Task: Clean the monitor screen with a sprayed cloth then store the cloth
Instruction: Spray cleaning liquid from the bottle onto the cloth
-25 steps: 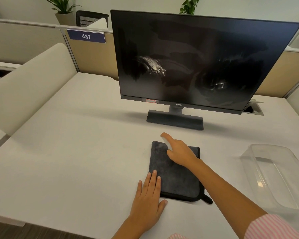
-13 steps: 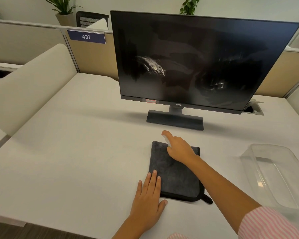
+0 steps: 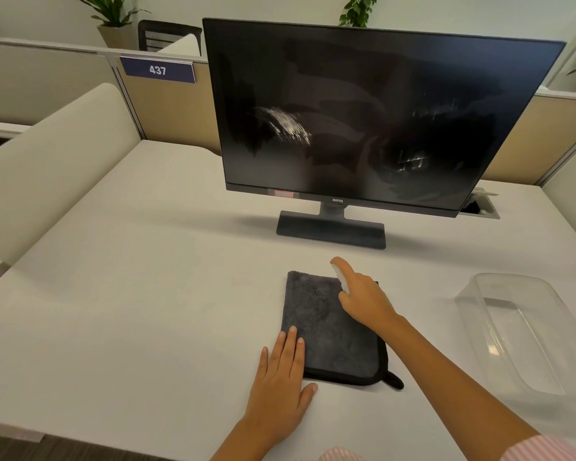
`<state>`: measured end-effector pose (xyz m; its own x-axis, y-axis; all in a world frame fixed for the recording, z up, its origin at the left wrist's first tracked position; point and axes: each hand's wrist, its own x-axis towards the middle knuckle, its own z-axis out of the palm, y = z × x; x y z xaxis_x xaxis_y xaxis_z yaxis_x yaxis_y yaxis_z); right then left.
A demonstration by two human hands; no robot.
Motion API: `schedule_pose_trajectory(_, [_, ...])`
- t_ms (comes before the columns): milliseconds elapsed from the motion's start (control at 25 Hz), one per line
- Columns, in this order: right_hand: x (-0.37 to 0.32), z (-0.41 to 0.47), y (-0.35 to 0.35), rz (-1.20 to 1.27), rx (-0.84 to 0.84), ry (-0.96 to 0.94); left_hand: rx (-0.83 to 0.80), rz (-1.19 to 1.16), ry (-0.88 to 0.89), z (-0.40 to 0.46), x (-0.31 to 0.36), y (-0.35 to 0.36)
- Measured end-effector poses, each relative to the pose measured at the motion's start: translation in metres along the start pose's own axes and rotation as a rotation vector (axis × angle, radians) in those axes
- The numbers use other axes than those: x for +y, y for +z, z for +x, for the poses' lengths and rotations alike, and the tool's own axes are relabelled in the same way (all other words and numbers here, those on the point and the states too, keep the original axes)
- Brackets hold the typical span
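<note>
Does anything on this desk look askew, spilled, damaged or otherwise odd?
Only the monitor screen: pale streaks and smears show left of centre and at lower right, so it looks dirty. The dark cloth lies flat; the clear plastic container stands upright. Nothing looks spilled.

A dark blue sign [image 3: 157, 70] on the partition to the left of the monitor [image 3: 373, 114] read "437" in white numerals. The monitor's lower bezel carried the brand "BenQ" [image 3: 337, 200], centred just above its stand. A small red-edged sticker [image 3: 283, 194] sat on the bezel left of that logo, too small to read.
</note>
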<state>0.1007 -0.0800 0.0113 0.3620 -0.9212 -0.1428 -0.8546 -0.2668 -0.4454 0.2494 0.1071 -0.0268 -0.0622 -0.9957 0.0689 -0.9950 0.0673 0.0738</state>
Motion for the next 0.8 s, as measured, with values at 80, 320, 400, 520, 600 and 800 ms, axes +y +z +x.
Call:
schedule_pose_trajectory(80, [0.002,-0.011,-0.001,0.004,-0.001,-0.039,-0.008,0.004,0.005,0.0,0.0,0.0])
schedule_pose_trajectory(320, [0.0,-0.032,0.008,0.079,0.095,-0.068,-0.044,-0.025,0.002,0.001,0.001,-0.001])
schedule_pose_trajectory(400, [0.002,-0.034,0.009,0.062,0.098,-0.055,-0.073,-0.043,0.013,0.002,0.002,-0.001])
schedule_pose_trajectory(520, [0.01,-0.036,0.004,0.098,0.132,-0.038,-0.083,-0.062,0.03,0.001,0.001,-0.002])
schedule_pose_trajectory(600, [0.015,-0.038,0.0,0.205,0.203,-0.026,-0.145,-0.094,-0.018,0.001,0.002,-0.007])
schedule_pose_trajectory(800, [0.034,-0.043,-0.013,0.427,0.501,0.212,-0.131,-0.327,-0.085,0.011,-0.003,0.003])
